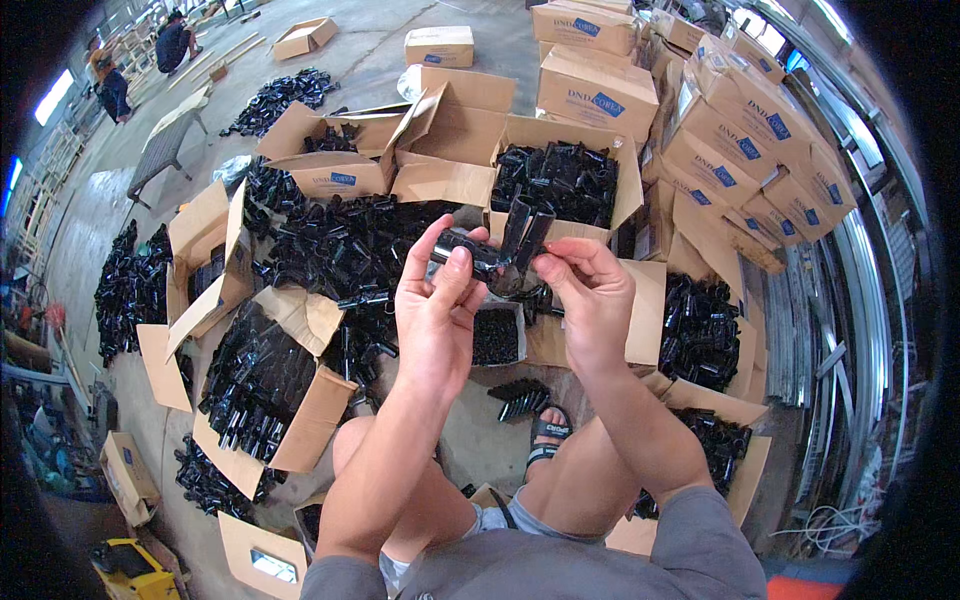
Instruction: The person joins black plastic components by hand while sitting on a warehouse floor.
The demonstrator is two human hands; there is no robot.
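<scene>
Holding black tubular parts (537,238) at frame centre, both forearms (392,455) angling up from the lower edge. Left hand (440,300): thumb in front, fingers curled behind, clamping them. Right hand (595,300): thumb and forefinger pinching their lower right edge; whether the parts are joined, cannot tell. Cartons (570,82), upper right, bear blue emblems and printed lettering. Count: two people (172,45), upper left; one sandal (548,430), lower centre.

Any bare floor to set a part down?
Nearest: small floor patch between the legs, bordered by the small open box ahead and the row of black pieces and sandal at right. Bigger: far floor between the open flat carton and the closed carton. Crowded: the black heap ahead-left, edged by open boxes; stacked cartons fill far right.
</scene>
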